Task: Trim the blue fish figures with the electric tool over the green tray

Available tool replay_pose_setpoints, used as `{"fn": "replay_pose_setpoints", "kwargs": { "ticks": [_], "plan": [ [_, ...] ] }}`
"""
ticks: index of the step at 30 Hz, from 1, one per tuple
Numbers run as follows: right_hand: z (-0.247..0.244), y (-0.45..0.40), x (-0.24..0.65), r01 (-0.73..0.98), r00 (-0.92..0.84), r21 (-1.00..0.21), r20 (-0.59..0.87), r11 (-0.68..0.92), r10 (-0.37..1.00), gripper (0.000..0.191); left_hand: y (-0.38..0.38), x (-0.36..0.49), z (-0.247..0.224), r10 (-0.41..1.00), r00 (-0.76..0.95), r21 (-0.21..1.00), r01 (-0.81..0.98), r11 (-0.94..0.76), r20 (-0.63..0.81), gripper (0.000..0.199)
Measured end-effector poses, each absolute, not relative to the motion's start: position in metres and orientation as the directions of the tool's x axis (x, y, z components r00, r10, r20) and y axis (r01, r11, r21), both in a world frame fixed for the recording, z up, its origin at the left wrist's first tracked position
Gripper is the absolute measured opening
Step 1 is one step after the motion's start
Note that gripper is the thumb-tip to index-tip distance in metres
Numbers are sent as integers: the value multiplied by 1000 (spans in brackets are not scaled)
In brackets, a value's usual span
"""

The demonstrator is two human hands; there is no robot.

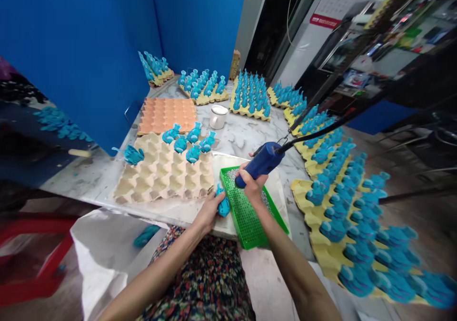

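Blue walls point(82, 50) rise behind a white marble counter point(250, 131) that fills most of the view. Rows of yellow pulp egg trays point(332, 235) run along its far and right edges, carrying many blue fish figurines point(352, 280) stood in their hollows. Nearer the middle, a peach egg tray point(166, 114) lies beside a white mug point(218, 116), and a cream egg tray point(164, 173) has several figurines resting on it. Below the counter's edge sit a white plastic bag point(103, 254) and the person's floral clothing point(200, 273). On a white sheet point(274, 202) lies a green perforated tray point(246, 216) scattered with silvery grains point(232, 174). The right hand point(253, 184) is closed around a blue corded hand tool point(260, 164), holding it above that tray. The left hand point(208, 211) is closed around one blue fish figurine point(223, 207), gripping it just beside the tray's edge.
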State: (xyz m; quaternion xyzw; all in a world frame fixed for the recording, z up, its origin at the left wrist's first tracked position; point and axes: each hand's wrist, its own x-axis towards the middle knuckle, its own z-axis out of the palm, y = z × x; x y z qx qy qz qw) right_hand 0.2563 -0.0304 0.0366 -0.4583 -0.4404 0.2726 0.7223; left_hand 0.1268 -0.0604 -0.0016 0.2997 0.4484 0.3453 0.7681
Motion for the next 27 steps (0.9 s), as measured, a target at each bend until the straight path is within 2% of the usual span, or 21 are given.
{"fn": "replay_pose_setpoints", "kwargs": {
  "ticks": [9,20,27],
  "plan": [
    [32,-27,256,17,443,-916,367,401,818,30,-58,125,-5,799,369,778,-249,577,-474,37],
    [30,-30,253,53,448,-894,419,445,789,27,-57,126,-5,794,373,765,-265,586,-480,37],
    [55,-37,251,93,497,-872,460,481,736,32,-56,127,-6,782,365,757,-250,604,-504,38]
  ]
}}
